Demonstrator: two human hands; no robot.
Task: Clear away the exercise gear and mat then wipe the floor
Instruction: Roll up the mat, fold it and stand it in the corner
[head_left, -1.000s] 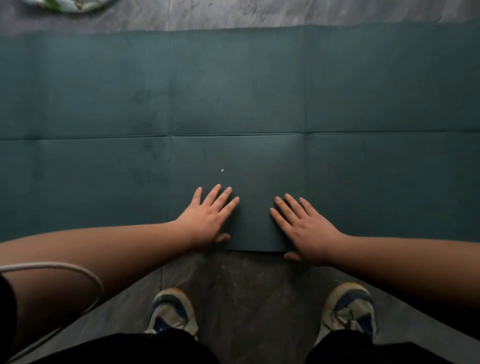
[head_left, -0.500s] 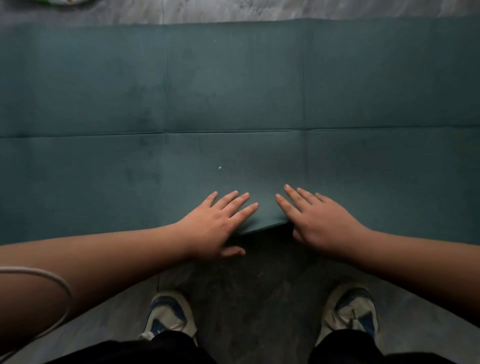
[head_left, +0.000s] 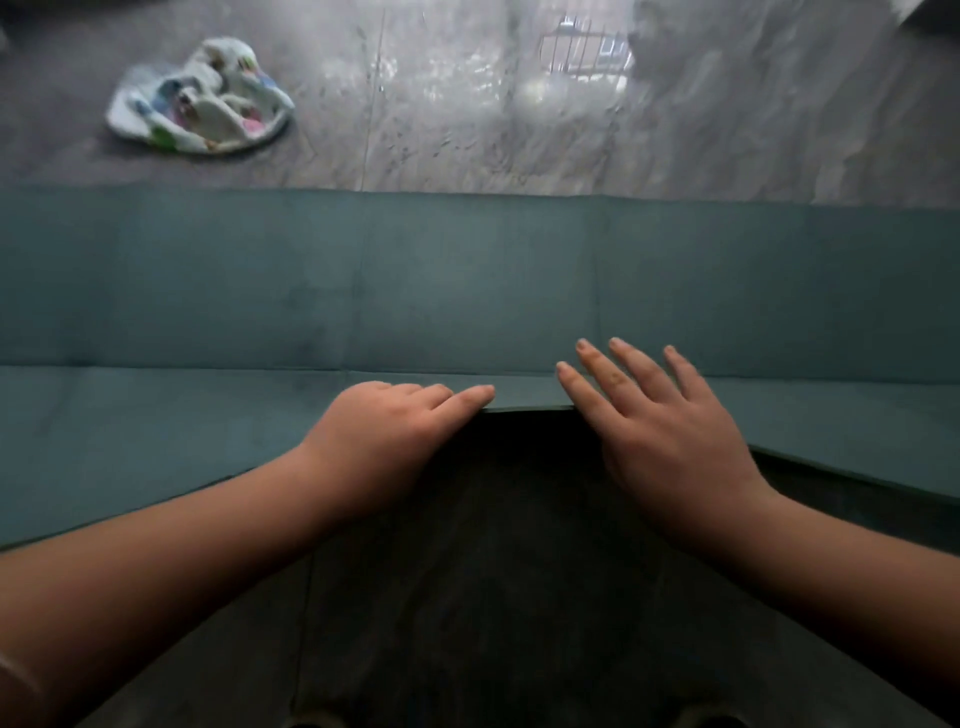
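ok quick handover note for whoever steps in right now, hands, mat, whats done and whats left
Left hand: fingers curled over the raised near edge of the mat, gripping it.
Right hand: fingers straight, laid on the same edge.
Mat: near edge lifted off the floor between the hands, the rest flat and not yet folded over.
Patterned cloth: crumpled on the floor beyond the mat's far edge.
Left: finish folding the mat, put it away, wipe the floor. No other gear in view.

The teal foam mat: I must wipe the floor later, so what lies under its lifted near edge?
Under the teal foam mat, raised by the left hand and right hand, dark grey floor shows. Further under stays covered.
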